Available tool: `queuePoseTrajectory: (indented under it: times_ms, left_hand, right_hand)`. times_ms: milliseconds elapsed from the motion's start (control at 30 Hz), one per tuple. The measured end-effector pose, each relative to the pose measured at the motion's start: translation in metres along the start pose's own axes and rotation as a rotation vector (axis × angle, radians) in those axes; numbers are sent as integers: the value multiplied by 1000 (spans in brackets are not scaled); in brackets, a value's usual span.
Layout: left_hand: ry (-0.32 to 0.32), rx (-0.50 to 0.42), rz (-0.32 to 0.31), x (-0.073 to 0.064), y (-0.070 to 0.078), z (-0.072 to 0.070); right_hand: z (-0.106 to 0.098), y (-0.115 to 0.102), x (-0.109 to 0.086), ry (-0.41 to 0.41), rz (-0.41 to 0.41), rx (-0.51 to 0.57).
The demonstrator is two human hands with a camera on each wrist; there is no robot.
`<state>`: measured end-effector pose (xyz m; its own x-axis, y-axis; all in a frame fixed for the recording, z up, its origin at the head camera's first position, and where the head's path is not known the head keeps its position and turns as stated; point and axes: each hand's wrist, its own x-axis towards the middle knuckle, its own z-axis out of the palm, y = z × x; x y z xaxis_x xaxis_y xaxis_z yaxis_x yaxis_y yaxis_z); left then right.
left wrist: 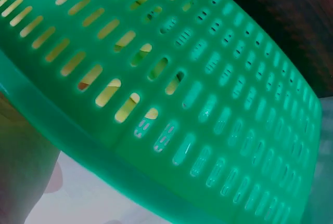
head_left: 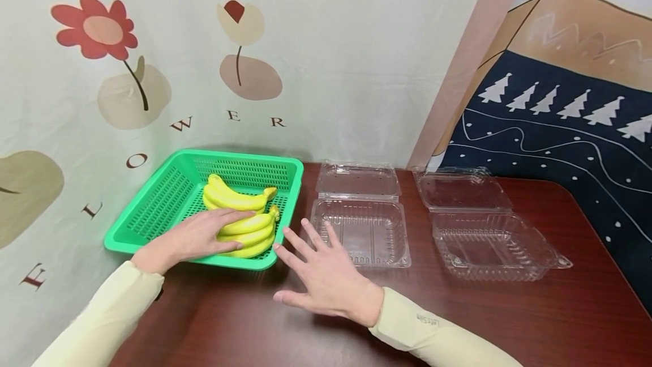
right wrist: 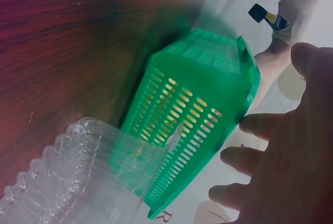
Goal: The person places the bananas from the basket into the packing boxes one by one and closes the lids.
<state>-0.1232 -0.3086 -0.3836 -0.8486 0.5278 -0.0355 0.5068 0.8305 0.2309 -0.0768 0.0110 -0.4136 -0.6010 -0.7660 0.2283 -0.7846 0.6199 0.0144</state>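
One basket (head_left: 148, 203), brown table (head_left: 224, 321), flowered backdrop (head_left: 346, 72)

"FLOWER" (head_left: 181, 124) on pale curtain (head_left: 346, 72), tiny lettering (head_left: 427, 320) on sleeve (head_left: 443, 336)

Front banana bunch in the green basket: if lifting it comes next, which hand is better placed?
Probably the left hand: it lies across the front banana bunch inside the green basket. The right hand is spread near the basket's right side, holding nothing.

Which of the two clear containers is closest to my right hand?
The clear container beside the green basket: your right hand overlaps it in the head view. The other container stands farther right, apart from your hand.
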Motion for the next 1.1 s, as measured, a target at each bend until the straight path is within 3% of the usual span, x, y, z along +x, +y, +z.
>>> queuePoseTrajectory:
  times_ms: [300,467,867,1100]
  left_hand:
    - [-110,-24,-14,1,-6,-3]
    - [-130,-28,14,2,-6,-3]
    - [-17,41,86,-2,-5,-2]
    - [67,63,91,-6,-1,-12]
  right_hand:
    - [3,-3,1,-30,-4,-11]
    - [3,-4,1,-34,-5,-9]
    - [6,-5,0,13,-16,-9]
    - [6,-2,-1,9,-5,9]
